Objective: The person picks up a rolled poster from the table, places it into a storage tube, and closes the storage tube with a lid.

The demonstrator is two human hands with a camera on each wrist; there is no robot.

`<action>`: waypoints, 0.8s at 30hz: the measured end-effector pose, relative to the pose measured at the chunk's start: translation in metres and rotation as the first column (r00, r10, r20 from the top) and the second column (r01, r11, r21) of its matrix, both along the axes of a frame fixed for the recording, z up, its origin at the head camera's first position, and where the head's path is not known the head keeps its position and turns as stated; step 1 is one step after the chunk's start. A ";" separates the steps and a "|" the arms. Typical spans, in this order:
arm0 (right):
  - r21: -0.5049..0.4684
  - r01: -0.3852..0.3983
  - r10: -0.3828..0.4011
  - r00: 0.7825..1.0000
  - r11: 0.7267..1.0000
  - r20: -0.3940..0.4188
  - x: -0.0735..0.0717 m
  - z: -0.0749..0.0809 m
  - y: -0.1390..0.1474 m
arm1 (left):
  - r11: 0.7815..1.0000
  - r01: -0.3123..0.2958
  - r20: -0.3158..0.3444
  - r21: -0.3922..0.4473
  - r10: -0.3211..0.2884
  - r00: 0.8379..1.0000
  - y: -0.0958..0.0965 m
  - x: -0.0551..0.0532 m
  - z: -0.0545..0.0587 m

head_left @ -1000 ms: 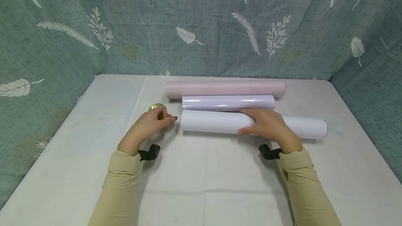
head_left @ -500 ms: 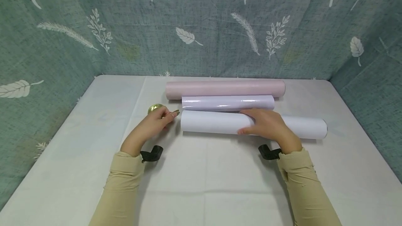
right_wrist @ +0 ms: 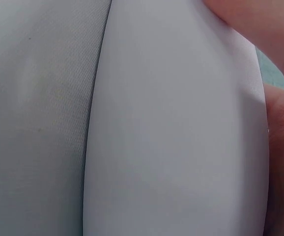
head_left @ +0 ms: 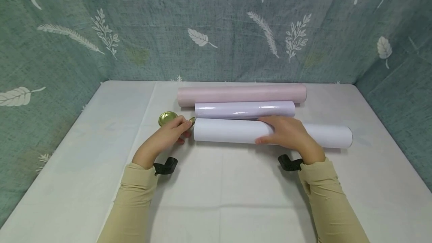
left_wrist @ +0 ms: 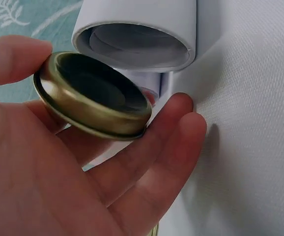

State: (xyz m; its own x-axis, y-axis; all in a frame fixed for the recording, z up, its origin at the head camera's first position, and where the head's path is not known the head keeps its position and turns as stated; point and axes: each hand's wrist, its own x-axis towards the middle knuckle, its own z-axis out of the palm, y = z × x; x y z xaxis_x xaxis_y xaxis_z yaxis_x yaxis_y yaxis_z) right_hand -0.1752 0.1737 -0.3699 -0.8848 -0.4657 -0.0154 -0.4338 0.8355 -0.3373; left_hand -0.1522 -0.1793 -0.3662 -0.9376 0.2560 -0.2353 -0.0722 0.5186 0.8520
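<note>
The white cardboard tube [head_left: 226,130] lies lengthwise from left to right on the white tablecloth [head_left: 236,186], its left end hollow and open. Over the tube, right of its middle, the right hand [head_left: 288,134] grips it from above, thumb on the near side and fingers reaching to the far side. Just off the tube's left end, the left hand [head_left: 168,136] pinches a round gold metal cap [left_wrist: 78,101] by the rim between thumb and fingers, two other fingers stretched out loosely below it. The cap is tilted beside the open mouth; whether the two touch, I cannot tell. A second gold cap [head_left: 167,117] lies left of the tube, slightly farther back than its end. Just behind the tube sits a shorter, glossy lavender roll [head_left: 243,110], and behind that a pink roll [head_left: 239,95]. Farther behind the tube hangs a grey-green leaf-print curtain [head_left: 222,63].
</note>
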 end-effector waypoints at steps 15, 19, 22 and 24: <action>0.002 0.008 -0.008 1.000 1.000 -0.013 -0.004 0.006 0.002 | 0.999 0.044 -0.015 0.029 -0.043 0.999 -0.003 -0.006 -0.005; -0.011 0.010 -0.010 1.000 1.000 -0.012 -0.003 0.003 0.002 | 0.995 0.026 0.020 0.093 -0.028 0.999 -0.004 -0.006 -0.008; -0.016 0.014 -0.014 1.000 1.000 -0.008 -0.001 0.000 0.000 | 0.986 0.027 0.053 0.163 -0.036 0.998 -0.006 -0.002 -0.010; -0.016 0.017 -0.017 1.000 1.000 -0.007 0.000 -0.002 0.000 | 0.979 0.031 0.058 0.199 -0.043 0.997 -0.007 0.000 -0.012</action>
